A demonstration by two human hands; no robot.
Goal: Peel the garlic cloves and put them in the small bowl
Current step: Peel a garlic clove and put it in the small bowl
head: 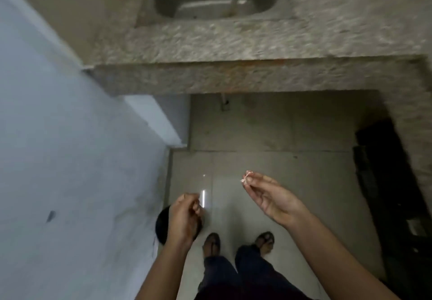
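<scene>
A pale bit of garlic (245, 179), too small to tell skin from clove, sits pinched between the thumb and fingertips of my right hand (268, 196), held over the floor (304, 182) below the bench (233, 77) edge. My left hand (184, 217) hangs further left of it, also below the bench, fingers curled in; I cannot tell whether it holds anything. Under that hand lies a dark round thing (160, 224) on the floor beside the wall (58, 136). My feet in sandals (211, 241) stand beneath both hands. A sink (215, 0) is sunk into the bench top.
</scene>
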